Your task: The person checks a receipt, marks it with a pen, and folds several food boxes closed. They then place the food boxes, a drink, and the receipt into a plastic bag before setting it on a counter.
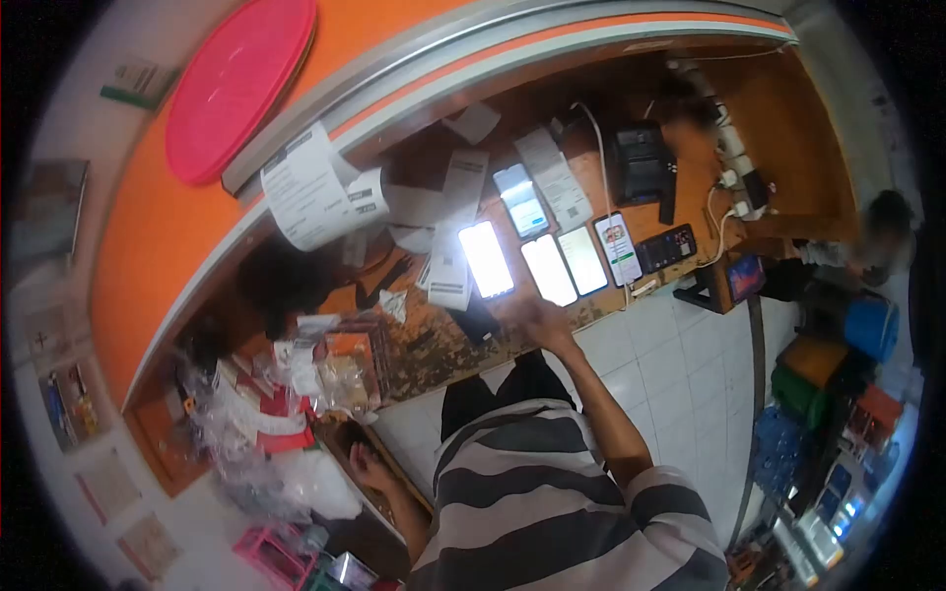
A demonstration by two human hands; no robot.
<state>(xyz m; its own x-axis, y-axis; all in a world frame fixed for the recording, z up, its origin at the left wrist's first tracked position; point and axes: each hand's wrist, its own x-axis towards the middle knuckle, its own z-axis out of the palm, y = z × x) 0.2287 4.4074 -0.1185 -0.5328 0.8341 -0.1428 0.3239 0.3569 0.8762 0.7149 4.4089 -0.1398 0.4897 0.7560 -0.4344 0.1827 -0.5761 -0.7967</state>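
My right hand (537, 320) is over the front edge of the worn wooden desk (424, 350), just below several phones. Blur hides its fingers. Nearest to it are a brightly lit phone (487, 260) on its left and another phone with a white screen (549, 270) above it. A dark flat object (475, 325) lies to its left. My left hand (370, 468) is low at the left, over a pulled-out drawer (345, 433); its fingers look apart and I see nothing in them.
More phones lie along the desk, with a phone (520, 200) farther back. Behind them stand a black device (639, 161) and a power strip (734, 158) with white cables. Printed slips (307, 187) hang at the ledge. Plastic-wrapped packets (345, 360) are piled at the left.
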